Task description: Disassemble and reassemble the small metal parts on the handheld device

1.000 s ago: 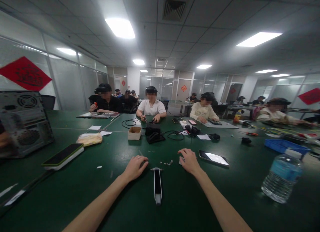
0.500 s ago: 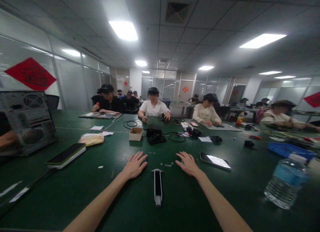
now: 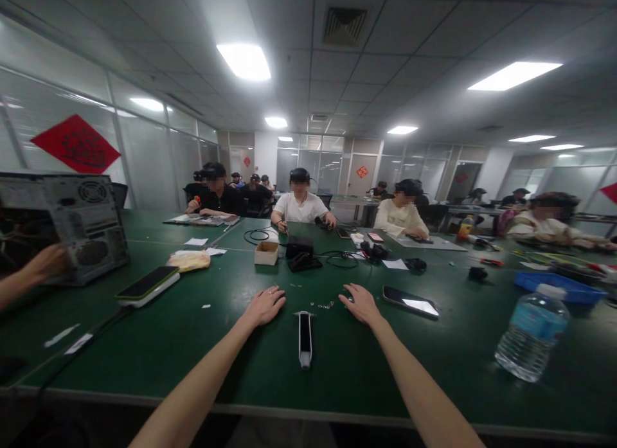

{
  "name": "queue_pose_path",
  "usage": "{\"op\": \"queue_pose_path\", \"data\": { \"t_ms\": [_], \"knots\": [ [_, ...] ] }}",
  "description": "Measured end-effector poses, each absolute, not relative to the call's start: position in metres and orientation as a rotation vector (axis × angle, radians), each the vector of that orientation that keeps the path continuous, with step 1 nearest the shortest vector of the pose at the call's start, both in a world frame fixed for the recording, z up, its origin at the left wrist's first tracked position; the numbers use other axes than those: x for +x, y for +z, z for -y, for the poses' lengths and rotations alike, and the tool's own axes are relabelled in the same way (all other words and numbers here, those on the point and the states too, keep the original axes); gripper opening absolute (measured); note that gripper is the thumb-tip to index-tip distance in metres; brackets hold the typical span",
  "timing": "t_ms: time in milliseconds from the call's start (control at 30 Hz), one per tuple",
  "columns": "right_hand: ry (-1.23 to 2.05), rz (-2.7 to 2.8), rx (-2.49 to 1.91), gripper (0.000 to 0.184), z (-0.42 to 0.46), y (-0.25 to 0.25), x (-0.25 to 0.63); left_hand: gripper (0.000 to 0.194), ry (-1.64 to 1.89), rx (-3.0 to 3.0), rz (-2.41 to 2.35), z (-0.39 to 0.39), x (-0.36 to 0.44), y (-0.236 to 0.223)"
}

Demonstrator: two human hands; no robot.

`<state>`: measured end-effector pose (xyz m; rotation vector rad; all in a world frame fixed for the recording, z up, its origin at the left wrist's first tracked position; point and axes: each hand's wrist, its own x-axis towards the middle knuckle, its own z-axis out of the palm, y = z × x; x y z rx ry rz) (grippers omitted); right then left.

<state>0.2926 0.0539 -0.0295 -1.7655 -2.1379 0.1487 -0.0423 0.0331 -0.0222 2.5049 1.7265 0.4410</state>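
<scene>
**Nothing grasped at the green workbench (image 3: 347,377): small pieces laid out within reach**

The left hand (image 3: 264,306) and the right hand (image 3: 361,304) are laid palm down on the bench with the fingers spread. Both are released, and no object is gripped. Between them, a narrow metal bracket (image 3: 304,339) with a black centre is set lengthwise, touched by neither hand. Just beyond it, a small scatter of screws and rings (image 3: 322,304) is gathered, though the individual pieces are too small to be told apart. This central placing appears to put the pieces within easy reach of both hands. A smartphone (image 3: 411,301) is placed just beside the right hand, and a water bottle (image 3: 533,342) is stood well off to the right, apart from the small pieces. At the far left, a computer case (image 3: 62,229) is stood with a co-worker's hand (image 3: 45,265) beside it.
</scene>
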Motion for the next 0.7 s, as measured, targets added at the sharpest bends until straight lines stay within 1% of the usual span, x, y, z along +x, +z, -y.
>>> {"op": "queue_pose_path", "data": {
  "t_ms": [100,200,300,400,533,600,700],
  "knots": [
    [0.037,2.031,-1.831,0.068,-0.023,-0.031,0.292,0.043,0.502,2.526,-1.742,-0.009,-0.052,-0.021],
    [0.040,2.073,-1.775,0.072,0.033,-0.041,0.303,0.042,0.578,2.604,-1.668,0.041,-0.080,-0.024],
    [0.016,2.154,-1.725,0.066,0.097,-0.056,0.323,0.041,0.563,2.656,-1.673,0.104,-0.118,-0.033],
    [-0.124,2.198,-1.681,0.057,0.142,-0.064,0.337,0.043,0.563,2.760,-1.723,0.151,-0.144,-0.040],
    [-0.412,2.114,-1.628,0.047,0.158,-0.066,0.337,0.042,0.670,2.818,-1.910,0.165,-0.144,-0.042],
    [-0.549,2.061,-1.577,0.044,0.154,-0.070,0.334,0.043,0.798,2.825,-2.008,0.161,-0.137,-0.043],
    [-0.703,2.015,-1.442,0.041,0.148,-0.080,0.334,0.042,1.008,2.882,-1.986,0.156,-0.131,-0.048]
  ]
}}
